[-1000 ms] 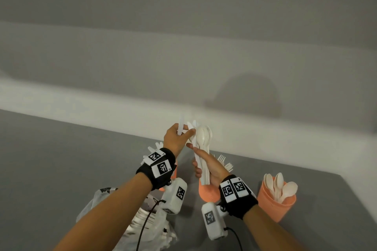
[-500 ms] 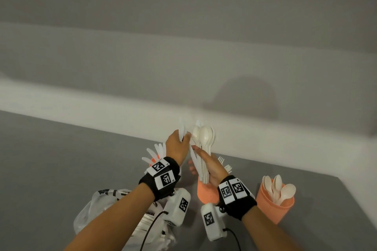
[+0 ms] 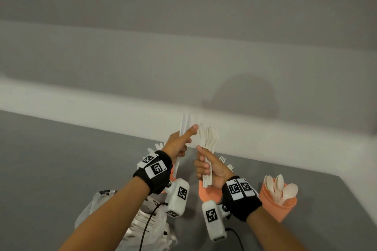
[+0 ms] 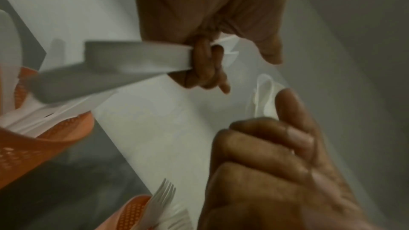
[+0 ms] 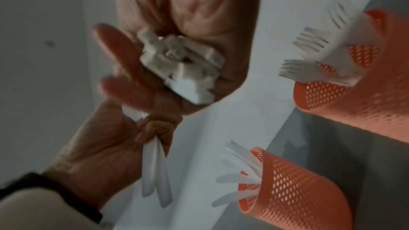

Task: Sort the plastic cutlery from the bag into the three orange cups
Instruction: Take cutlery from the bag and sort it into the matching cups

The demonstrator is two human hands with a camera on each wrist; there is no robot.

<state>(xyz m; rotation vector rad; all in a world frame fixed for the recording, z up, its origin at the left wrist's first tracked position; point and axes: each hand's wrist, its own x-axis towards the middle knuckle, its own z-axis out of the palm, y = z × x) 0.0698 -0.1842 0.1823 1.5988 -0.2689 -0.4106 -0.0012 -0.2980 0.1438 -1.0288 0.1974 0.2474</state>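
Observation:
My left hand (image 3: 180, 143) grips two white plastic knives (image 3: 184, 126) upright, a little left of the bundle. Seen from the left wrist, its fingers (image 4: 207, 64) curl round the knives (image 4: 132, 62). My right hand (image 3: 210, 169) holds a bundle of spoons and other cutlery (image 3: 211, 140); the handle ends (image 5: 183, 66) show in its palm. Three orange mesh cups stand below: the right cup (image 3: 279, 204) holds spoons, the middle cup (image 3: 209, 192) has forks (image 3: 223, 159), and the left cup (image 5: 298, 190) has knives and is mostly hidden behind my left wrist in the head view.
The crumpled clear plastic bag (image 3: 140, 228) with more cutlery lies on the grey table (image 3: 61, 169) under my left forearm. A white ledge and grey wall (image 3: 183, 57) run behind the cups. The table's right edge is just beyond the spoon cup.
My left hand has drawn the two knives out of the bundle and moved left, so a gap has opened between the hands. The right hand still holds the rest.

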